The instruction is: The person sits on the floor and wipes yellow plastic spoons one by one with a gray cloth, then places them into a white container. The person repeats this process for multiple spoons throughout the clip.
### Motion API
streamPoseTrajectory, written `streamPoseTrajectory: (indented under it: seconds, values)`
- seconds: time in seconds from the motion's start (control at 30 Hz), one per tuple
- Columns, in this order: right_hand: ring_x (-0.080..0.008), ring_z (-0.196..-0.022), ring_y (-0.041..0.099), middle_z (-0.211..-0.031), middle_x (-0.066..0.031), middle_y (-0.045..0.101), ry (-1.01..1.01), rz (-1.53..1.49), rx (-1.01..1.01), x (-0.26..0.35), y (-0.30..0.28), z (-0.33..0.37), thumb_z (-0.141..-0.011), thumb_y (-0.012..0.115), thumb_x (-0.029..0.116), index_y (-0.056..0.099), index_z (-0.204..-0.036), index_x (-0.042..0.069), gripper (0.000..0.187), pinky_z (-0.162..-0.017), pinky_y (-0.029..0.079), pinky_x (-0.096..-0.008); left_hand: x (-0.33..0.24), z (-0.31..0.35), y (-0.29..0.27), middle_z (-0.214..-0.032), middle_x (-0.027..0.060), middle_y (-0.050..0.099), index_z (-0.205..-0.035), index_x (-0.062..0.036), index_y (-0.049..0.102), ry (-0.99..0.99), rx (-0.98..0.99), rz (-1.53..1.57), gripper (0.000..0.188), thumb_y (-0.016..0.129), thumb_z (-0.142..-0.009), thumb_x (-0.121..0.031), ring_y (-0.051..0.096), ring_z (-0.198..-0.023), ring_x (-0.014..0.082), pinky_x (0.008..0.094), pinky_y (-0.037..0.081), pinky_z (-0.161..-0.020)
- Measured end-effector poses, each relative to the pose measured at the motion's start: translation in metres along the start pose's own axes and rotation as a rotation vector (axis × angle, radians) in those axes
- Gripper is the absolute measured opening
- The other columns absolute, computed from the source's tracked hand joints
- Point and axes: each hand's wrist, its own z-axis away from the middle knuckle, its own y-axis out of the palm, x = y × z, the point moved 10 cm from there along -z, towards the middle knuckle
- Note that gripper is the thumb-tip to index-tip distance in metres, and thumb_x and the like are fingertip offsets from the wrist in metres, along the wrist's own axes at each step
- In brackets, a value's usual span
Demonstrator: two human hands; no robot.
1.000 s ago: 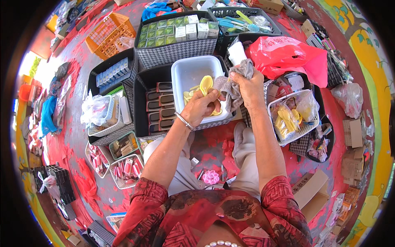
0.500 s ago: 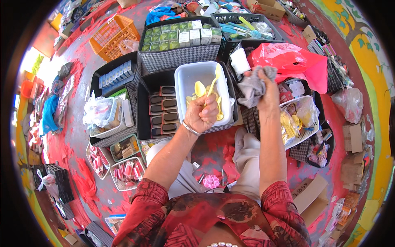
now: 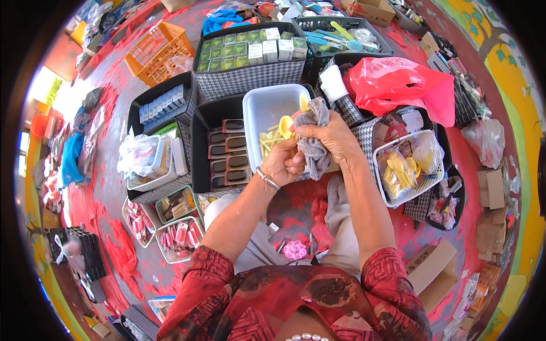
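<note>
Tugging the cloth [image 3: 314,152], clamped by fingers of the right hand [image 3: 336,139], risked dislodging the yellow spoon [image 3: 285,126] clamped by the left hand [image 3: 281,162].

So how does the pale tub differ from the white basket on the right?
The pale tub has solid walls; the white basket has perforated ones. The tub has yellow spoons lying loose, while the basket shows yellow pieces and clear plastic. The tub is near centre, the basket farther right. Both are open-topped.
</note>
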Motion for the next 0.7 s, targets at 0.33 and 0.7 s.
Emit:
streamPoseTrajectory:
  seconds: [0.33,0.7]
  values:
    - [-0.0087,-0.060,0.050,-0.064,-0.0028,0.058,-0.152,0.261,-0.499,0.026,-0.080,0.011,-0.078,0.067,0.026,0.063,-0.075,-0.001,0.028,-0.057,0.041,-0.0267,-0.070,0.018,0.010,-0.051,0.0017,0.050,-0.066,-0.0067,0.053,0.790,-0.388,-0.848,0.034,0.049,-0.092,-0.028,0.040,-0.041,0.0059,0.0193,0.027,-0.039]
    - [-0.0101,-0.058,0.056,-0.070,-0.0026,0.062,-0.194,0.139,-0.408,0.037,-0.090,0.013,-0.074,0.067,0.007,0.064,-0.080,0.000,0.010,-0.056,0.045,-0.0254,-0.023,-0.002,0.008,-0.064,0.0014,0.050,-0.100,0.0026,0.055,0.132,-0.022,-0.420,0.066,0.042,-0.085,-0.060,0.026,-0.040,0.0012,0.0147,0.020,-0.035]
